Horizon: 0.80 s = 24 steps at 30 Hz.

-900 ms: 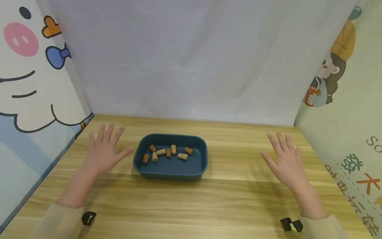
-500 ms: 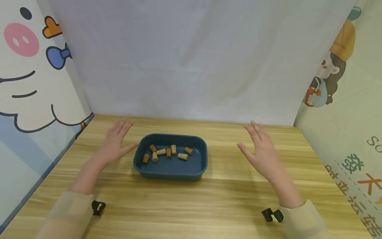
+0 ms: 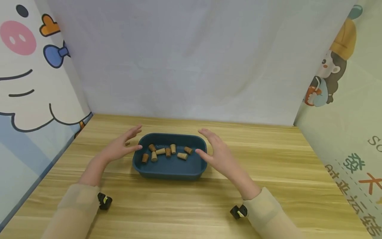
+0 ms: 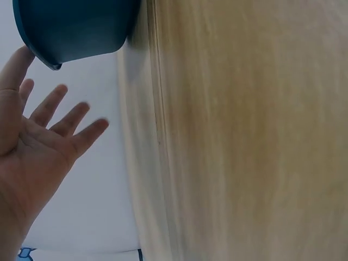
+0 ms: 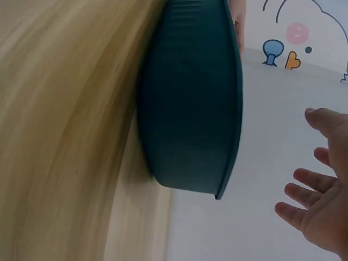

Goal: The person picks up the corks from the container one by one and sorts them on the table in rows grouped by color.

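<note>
A dark teal plastic bin (image 3: 170, 169) with rounded corners stands on the wooden table. Inside it lie several corks (image 3: 168, 152), some light tan and some darker brown. My left hand (image 3: 119, 147) is at the bin's left end, fingers spread and thumb near the rim; in the left wrist view the thumb (image 4: 16, 70) overlaps the rim's edge, and whether it touches I cannot tell. By the right end hovers my right hand (image 3: 221, 154), its fingers extended and palm turned inward. The right wrist view shows a gap between that hand and the bin. Neither hand holds anything.
The wooden table (image 3: 262, 159) reaches back to a pale grey cloth (image 3: 191, 66). Printed cartoon panels line the left (image 3: 32, 83) and right (image 3: 343, 109) sides. A small black device (image 3: 104, 201) sits at the left wrist, and another black device (image 3: 238, 211) at the right.
Both hands have moved inward to the two ends of the bin, the right hand travelling farther leftward. The bin and the corks look unmoved on the table.
</note>
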{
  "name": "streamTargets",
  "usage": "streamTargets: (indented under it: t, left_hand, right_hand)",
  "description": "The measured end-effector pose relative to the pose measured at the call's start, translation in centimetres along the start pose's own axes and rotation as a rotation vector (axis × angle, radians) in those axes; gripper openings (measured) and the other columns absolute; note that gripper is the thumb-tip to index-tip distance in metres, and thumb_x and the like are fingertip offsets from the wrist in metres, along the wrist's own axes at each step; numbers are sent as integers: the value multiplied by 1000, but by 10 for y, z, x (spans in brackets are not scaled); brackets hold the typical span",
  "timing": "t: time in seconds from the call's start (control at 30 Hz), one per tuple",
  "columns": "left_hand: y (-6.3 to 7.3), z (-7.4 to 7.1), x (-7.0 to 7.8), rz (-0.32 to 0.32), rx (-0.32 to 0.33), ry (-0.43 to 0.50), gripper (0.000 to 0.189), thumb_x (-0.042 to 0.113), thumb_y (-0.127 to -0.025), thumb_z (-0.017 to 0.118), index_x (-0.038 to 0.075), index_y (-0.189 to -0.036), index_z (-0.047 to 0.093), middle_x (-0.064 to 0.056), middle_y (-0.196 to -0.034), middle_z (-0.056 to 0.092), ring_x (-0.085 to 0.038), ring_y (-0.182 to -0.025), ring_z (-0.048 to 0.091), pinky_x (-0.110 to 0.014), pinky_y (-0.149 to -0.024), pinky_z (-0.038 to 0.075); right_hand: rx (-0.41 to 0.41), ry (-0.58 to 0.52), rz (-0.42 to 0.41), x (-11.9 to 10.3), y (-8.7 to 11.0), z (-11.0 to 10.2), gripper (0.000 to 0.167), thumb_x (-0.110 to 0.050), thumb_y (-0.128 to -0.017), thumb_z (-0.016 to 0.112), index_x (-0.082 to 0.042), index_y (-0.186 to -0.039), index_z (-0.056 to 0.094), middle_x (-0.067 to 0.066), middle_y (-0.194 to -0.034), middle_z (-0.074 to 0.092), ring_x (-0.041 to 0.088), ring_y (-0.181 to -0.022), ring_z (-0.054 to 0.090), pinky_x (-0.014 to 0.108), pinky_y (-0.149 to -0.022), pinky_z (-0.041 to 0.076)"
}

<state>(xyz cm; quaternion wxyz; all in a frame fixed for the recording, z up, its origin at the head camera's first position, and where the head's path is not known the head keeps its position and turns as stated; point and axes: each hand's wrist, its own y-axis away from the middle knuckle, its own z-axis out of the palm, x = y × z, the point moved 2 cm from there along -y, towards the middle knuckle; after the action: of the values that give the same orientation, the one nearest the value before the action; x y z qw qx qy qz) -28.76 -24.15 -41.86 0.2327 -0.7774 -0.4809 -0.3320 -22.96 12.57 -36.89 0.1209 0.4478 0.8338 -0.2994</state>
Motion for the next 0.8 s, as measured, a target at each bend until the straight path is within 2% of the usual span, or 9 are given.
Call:
streamTargets:
  t: [0.13,0.27,0.4,0.5,0.63,0.8]
  left_hand:
    - [-1,1,-5,14,-72,107,76,34,-94,58,26,-153,11,-16,-154,22,-43,-138,26,-61,-104,30]
    - [1,2,-8,-21,-119,187,71,37,-94,57,35,-151,15,-15,-155,20,-43,-137,27,-58,-102,35]
    - [0,5,-9,-59,-142,230,66,34,-96,55,31,-151,20,-15,-156,17,-43,-138,27,-56,-99,39]
    - [0,7,-10,-80,-155,240,61,31,-98,52,28,-151,23,-14,-157,15,-43,-138,26,-56,-97,41]
    - [1,9,-13,-113,-176,276,57,31,-99,49,31,-150,24,-14,-157,14,-43,-137,27,-56,-98,40]
    - [-2,10,-14,-124,-186,327,59,31,-99,48,27,-151,22,-15,-157,11,-43,-137,26,-57,-98,39]
  right_hand:
    - [-83,-5,-4,-3,-11,22,64,-34,-89,65,-19,-145,37,4,-145,43,24,-133,41,44,-104,38]
    - [-190,14,-45,-1,-23,38,62,-29,-88,68,-19,-143,42,4,-141,48,24,-130,45,42,-102,41]
    - [-310,56,-151,6,-36,47,54,-25,-88,68,-14,-137,49,4,-135,54,23,-125,48,39,-102,41]
    - [-407,73,-201,11,-46,52,50,-23,-88,68,-12,-134,53,4,-131,57,23,-119,51,39,-100,42]
    - [-519,103,-241,13,-56,59,47,-20,-88,68,-11,-133,55,6,-128,58,21,-114,52,37,-98,42]
    - [-579,182,-304,13,-64,63,45,-18,-88,68,-10,-130,57,5,-125,60,20,-115,51,35,-97,42]
